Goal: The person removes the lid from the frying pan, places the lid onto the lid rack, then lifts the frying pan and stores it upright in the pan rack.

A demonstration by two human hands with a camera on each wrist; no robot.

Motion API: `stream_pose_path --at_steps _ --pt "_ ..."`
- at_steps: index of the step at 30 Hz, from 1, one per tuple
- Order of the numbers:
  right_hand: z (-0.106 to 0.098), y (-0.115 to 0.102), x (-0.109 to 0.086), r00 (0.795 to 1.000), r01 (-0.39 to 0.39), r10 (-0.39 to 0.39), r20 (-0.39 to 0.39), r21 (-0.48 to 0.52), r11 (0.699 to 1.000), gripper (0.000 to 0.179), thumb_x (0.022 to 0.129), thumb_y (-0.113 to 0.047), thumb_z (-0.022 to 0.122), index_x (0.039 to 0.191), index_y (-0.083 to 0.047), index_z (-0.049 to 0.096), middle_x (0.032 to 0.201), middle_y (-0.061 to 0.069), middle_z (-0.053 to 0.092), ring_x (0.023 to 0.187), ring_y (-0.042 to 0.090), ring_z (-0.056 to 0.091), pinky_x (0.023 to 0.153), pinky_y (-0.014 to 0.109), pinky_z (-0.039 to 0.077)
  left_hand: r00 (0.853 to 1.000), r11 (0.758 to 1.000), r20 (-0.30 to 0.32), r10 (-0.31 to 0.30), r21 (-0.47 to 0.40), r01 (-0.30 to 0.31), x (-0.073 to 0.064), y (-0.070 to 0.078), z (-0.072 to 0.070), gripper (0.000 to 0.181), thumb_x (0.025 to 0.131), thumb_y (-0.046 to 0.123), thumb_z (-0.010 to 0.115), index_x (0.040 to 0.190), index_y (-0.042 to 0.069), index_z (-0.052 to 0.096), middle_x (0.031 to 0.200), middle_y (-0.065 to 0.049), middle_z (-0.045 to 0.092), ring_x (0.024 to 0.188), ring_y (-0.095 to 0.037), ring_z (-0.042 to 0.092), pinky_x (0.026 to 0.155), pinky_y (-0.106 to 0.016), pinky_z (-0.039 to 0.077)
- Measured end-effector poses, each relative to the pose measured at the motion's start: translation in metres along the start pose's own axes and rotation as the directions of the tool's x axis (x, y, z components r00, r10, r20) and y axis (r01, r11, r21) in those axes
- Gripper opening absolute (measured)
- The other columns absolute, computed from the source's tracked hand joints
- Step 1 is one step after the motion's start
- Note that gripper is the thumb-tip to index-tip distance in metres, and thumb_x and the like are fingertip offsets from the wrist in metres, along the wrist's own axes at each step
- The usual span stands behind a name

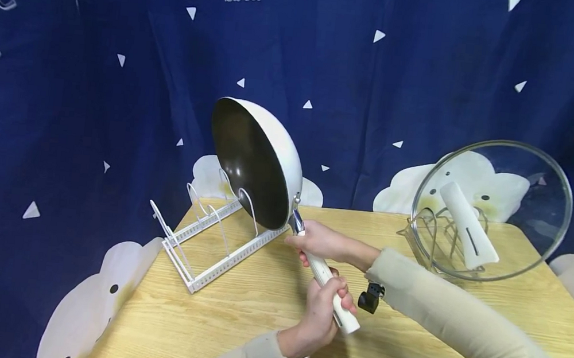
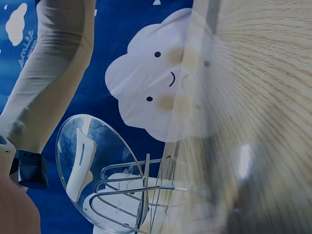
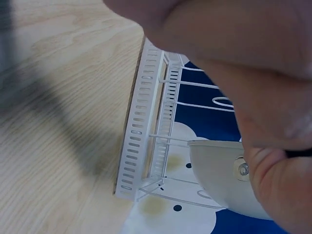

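Note:
A white wok (image 1: pixel 275 143) with a dark inside is tilted on its side, its lower edge among the wire dividers at the far end of a white dish rack (image 1: pixel 227 262). My right hand (image 1: pixel 325 241) grips its white handle (image 1: pixel 321 270) near the metal joint. Lower down, close to the handle's end, my left hand (image 1: pixel 325 306) is curled round it. In the right wrist view the fingers (image 3: pixel 263 73) cover the handle, and the wok's pale outside (image 3: pixel 219 170) shows beside the rack (image 3: pixel 139 122). The left hand's grip is outside the left wrist view.
A glass lid (image 1: pixel 517 270) with a white handle leans upright in a small wire stand (image 1: pixel 429 239) at the right of the wooden table (image 1: pixel 230 335). Behind the table hangs a blue curtain (image 1: pixel 357 93) with cloud prints. A black wrist camera (image 1: pixel 370 298) hangs under the right sleeve.

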State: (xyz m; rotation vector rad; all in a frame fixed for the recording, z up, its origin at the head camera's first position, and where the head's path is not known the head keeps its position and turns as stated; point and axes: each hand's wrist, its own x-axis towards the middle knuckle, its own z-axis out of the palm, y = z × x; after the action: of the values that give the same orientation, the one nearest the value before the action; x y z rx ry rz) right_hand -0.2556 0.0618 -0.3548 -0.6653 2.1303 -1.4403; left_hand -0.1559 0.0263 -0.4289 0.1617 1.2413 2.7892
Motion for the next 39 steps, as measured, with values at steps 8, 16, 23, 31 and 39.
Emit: stream_pose_path --at_steps 8,16,23,31,39 --pt "0.002 0.002 0.003 0.999 0.041 -0.041 0.029 -0.004 0.999 0.016 0.094 -0.012 0.052 0.082 -0.003 0.047 0.057 0.005 0.051 0.047 0.014 0.052 0.047 0.023 0.044 1.000 0.999 0.004 0.029 -0.020 -0.028 0.002 0.002 -0.005 0.016 0.079 0.000 0.045 0.078 0.013 0.036 0.059 0.005 0.038 0.044 -0.003 0.039 0.043 -0.018 0.043" --pt "0.004 0.006 0.008 0.998 0.033 -0.034 0.047 0.010 0.999 0.014 0.095 -0.008 0.047 0.085 0.002 0.045 0.058 0.006 0.050 0.047 0.015 0.052 0.048 0.024 0.045 1.000 0.999 -0.025 -0.004 -0.033 0.003 0.003 0.003 -0.008 0.015 0.080 0.001 0.046 0.078 0.012 0.035 0.058 0.005 0.038 0.044 -0.003 0.040 0.043 -0.019 0.043" --pt "0.007 0.009 0.012 0.999 0.024 -0.024 0.032 0.004 1.000 0.017 0.095 -0.009 0.047 0.084 0.003 0.046 0.057 0.005 0.050 0.047 0.014 0.051 0.047 0.023 0.044 1.000 0.999 -0.029 -0.004 -0.038 0.003 0.004 0.004 -0.010 0.016 0.081 0.000 0.044 0.076 0.013 0.036 0.057 0.005 0.037 0.044 -0.003 0.039 0.043 -0.018 0.042" --pt "0.010 0.016 0.017 0.999 0.010 -0.011 0.034 0.017 1.000 0.015 0.095 -0.010 0.049 0.083 -0.002 0.044 0.056 0.006 0.050 0.046 0.014 0.050 0.046 0.023 0.043 0.997 0.999 -0.066 -0.026 -0.040 0.024 0.005 0.003 -0.014 0.016 0.080 0.002 0.047 0.076 0.013 0.036 0.056 0.006 0.036 0.043 -0.002 0.038 0.042 -0.017 0.041" --pt "0.009 0.019 0.022 0.999 0.019 -0.020 0.045 0.017 1.000 0.016 0.094 -0.009 0.048 0.079 -0.003 0.045 0.055 0.006 0.050 0.044 0.013 0.050 0.044 0.023 0.042 0.993 0.998 -0.103 -0.054 -0.046 0.050 0.009 0.002 -0.015 0.014 0.078 0.002 0.044 0.072 0.013 0.038 0.056 0.006 0.035 0.044 -0.003 0.035 0.043 -0.017 0.037"
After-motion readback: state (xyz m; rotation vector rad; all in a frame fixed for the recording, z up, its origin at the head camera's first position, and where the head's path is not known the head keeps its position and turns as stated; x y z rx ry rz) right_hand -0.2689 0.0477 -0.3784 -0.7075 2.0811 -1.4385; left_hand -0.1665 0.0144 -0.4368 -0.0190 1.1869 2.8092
